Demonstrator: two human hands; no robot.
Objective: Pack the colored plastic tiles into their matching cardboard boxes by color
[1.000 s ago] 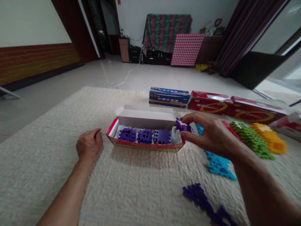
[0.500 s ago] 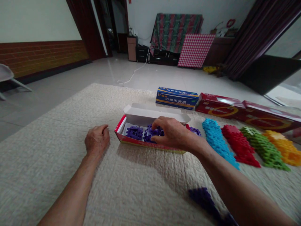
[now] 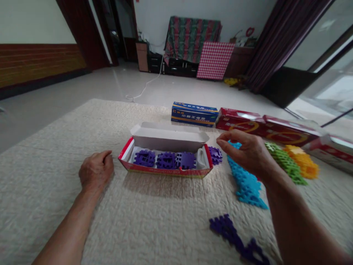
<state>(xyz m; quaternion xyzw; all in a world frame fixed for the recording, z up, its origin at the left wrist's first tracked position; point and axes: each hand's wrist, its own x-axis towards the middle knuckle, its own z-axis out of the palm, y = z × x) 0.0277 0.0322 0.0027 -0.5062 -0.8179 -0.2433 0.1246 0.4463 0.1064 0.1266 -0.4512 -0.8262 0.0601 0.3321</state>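
Note:
My left hand (image 3: 96,171) rests in a loose fist on the quilted mat, left of the box, with nothing showing in it. My right hand (image 3: 245,151) hovers over the light blue interlocking pieces (image 3: 246,184), its fingers loosely curved around a gap and nothing visible in them. Between my hands stands a long red open box (image 3: 165,173) with its white lid flap raised at the back. Inside lie purple interlocking pieces (image 3: 186,160) in a row, and a white loop (image 3: 202,158) at the right end. Another purple piece (image 3: 215,155) lies just outside that end.
More purple pieces (image 3: 227,230) lie on the mat (image 3: 154,221) near the front. Green pieces (image 3: 286,163) and yellow pieces (image 3: 302,160) lie at the right; red ones are mostly hidden behind my right hand. A blue box (image 3: 194,115) and red boxes (image 3: 239,119) line the back.
My right hand has left the purple pieces in the box and moved right, over the light blue ones. My left hand stays in its fist on the mat. The view has turned right.

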